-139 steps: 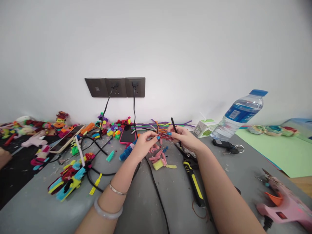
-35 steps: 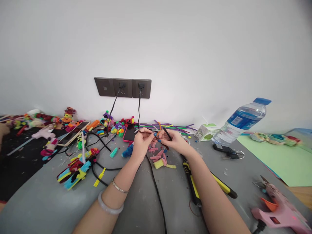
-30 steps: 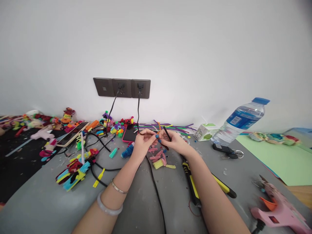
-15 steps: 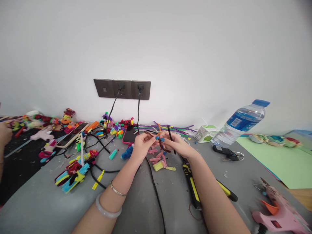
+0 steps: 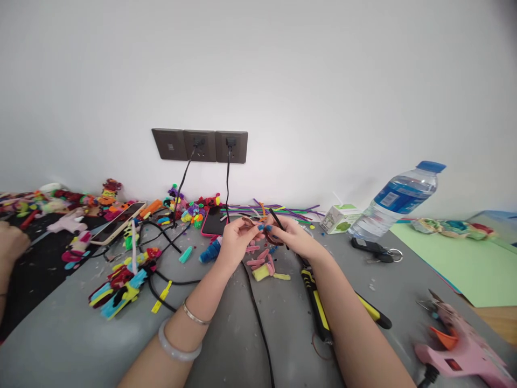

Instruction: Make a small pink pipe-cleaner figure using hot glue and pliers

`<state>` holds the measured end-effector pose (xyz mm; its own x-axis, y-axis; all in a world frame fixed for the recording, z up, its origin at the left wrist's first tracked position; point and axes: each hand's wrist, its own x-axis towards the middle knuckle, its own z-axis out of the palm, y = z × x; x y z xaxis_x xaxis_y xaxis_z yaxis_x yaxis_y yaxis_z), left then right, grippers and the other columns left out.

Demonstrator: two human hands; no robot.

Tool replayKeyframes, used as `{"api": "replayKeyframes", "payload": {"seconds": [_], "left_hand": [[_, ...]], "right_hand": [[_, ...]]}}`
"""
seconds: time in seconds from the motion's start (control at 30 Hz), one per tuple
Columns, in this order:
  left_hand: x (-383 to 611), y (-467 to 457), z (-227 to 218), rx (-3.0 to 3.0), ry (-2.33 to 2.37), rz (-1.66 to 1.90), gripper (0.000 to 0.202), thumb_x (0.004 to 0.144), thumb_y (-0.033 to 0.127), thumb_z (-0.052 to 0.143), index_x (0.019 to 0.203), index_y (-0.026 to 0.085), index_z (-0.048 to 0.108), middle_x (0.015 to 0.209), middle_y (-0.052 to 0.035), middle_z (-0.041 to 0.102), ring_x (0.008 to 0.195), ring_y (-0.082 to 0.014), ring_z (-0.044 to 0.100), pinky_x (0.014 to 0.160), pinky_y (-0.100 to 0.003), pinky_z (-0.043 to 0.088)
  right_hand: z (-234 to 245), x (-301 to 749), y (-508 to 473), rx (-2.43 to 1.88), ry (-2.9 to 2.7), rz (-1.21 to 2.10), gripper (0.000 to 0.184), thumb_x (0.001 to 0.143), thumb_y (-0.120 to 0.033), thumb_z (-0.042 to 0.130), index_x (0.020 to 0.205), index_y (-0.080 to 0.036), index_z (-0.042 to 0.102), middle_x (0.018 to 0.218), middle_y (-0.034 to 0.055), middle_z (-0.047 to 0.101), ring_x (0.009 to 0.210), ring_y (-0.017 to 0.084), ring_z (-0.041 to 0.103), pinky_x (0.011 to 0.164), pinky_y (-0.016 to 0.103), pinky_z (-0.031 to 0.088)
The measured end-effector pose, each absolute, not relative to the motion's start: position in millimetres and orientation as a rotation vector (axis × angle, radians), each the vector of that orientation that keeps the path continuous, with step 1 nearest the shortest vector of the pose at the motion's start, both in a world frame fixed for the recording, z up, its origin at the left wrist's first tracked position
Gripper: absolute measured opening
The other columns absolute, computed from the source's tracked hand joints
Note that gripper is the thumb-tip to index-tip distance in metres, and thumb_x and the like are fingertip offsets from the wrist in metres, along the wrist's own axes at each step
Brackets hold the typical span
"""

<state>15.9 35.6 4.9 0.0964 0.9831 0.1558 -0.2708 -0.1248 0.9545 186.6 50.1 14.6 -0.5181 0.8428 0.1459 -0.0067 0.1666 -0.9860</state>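
My left hand (image 5: 237,240) and my right hand (image 5: 297,237) meet over the middle of the grey table, fingertips pinched together. Between them is a thin brown fuzzy strip (image 5: 274,240), like a pipe cleaner, bent into a curve. A black stick-like piece (image 5: 277,219) slants up from my right hand; how it is gripped is partly hidden. Just below the hands lie short pink fuzzy pieces (image 5: 257,263) and a yellow fuzzy piece (image 5: 262,272). Beside my right forearm rest yellow-and-black handled pliers (image 5: 317,307), partly covered. A blue fuzzy roll (image 5: 210,251) sits left of my left hand.
Black cables (image 5: 258,318) cross the table. Colourful fuzzy figures (image 5: 121,291) and a phone (image 5: 119,223) lie left. A water bottle (image 5: 398,199), drink carton (image 5: 340,219), keys (image 5: 375,250) and pink glue gun (image 5: 460,353) stand or lie right. Another person's hand (image 5: 12,242) shows far left.
The black piece in my right hand has tilted further left, and the brown strip shows more of its curve. The other person's hand has come further into view.
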Motion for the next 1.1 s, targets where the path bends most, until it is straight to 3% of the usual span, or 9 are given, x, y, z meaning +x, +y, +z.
{"api": "replayKeyframes", "payload": {"seconds": [0.37, 0.53, 0.63, 0.73, 0.9, 1.1], "left_hand": [[16, 35, 5, 1.213, 0.848, 1.273, 0.042, 0.065, 0.052, 0.078, 0.08, 0.016, 0.062, 0.072, -0.0045, 0.07, 0.067, -0.0196, 0.069, 0.059, -0.029, 0.055], [15, 34, 1, 1.356, 0.882, 1.146, 0.035, 0.076, 0.05, 0.07, 0.075, 0.018, 0.054, 0.058, 0.0046, 0.053, 0.045, -0.0081, 0.048, 0.043, -0.02, 0.04], [15, 33, -3, 1.434, 0.913, 1.083, 0.037, 0.084, 0.052, 0.06, 0.071, 0.018, 0.054, 0.057, 0.0048, 0.046, 0.046, -0.0076, 0.042, 0.043, -0.02, 0.035], [17, 31, -4, 1.451, 0.95, 1.093, 0.036, 0.087, 0.051, 0.056, 0.077, 0.017, 0.061, 0.062, 0.0019, 0.051, 0.055, -0.0105, 0.047, 0.048, -0.021, 0.039], [19, 29, 0, 1.415, 0.947, 1.119, 0.032, 0.084, 0.049, 0.058, 0.087, 0.018, 0.065, 0.069, -0.0005, 0.054, 0.066, -0.0148, 0.052, 0.052, -0.022, 0.044], [24, 25, 0, 1.44, 0.917, 1.226, 0.031, 0.083, 0.047, 0.059, 0.075, 0.018, 0.062, 0.07, -0.0015, 0.053, 0.068, -0.0157, 0.05, 0.062, -0.027, 0.05]], "right_hand": [[17, 186, 50, -0.859, -1.694, 1.377, 0.021, 0.088, -0.04, 0.055, 0.083, -0.02, 0.053, 0.068, -0.003, 0.05, 0.056, 0.01, 0.036, 0.052, 0.025, 0.027], [18, 186, 51, -0.926, -1.807, 1.281, 0.025, 0.087, -0.043, 0.057, 0.08, -0.018, 0.054, 0.067, -0.0017, 0.049, 0.06, 0.012, 0.04, 0.054, 0.025, 0.03], [20, 185, 50, -0.897, -1.827, 1.283, 0.029, 0.087, -0.045, 0.058, 0.086, -0.017, 0.059, 0.07, -0.0014, 0.049, 0.061, 0.012, 0.039, 0.055, 0.025, 0.03], [21, 185, 49, -0.867, -1.828, 1.303, 0.031, 0.088, -0.047, 0.057, 0.09, -0.016, 0.06, 0.074, -0.0007, 0.05, 0.063, 0.012, 0.04, 0.057, 0.025, 0.032], [18, 183, 48, -0.864, -1.806, 1.3, 0.028, 0.087, -0.047, 0.058, 0.083, -0.019, 0.056, 0.075, -0.0009, 0.047, 0.064, 0.013, 0.039, 0.058, 0.026, 0.033], [10, 182, 48, -0.896, -1.724, 1.357, 0.02, 0.088, -0.042, 0.054, 0.086, -0.023, 0.058, 0.068, -0.0022, 0.043, 0.059, 0.014, 0.035, 0.055, 0.027, 0.032]]}}
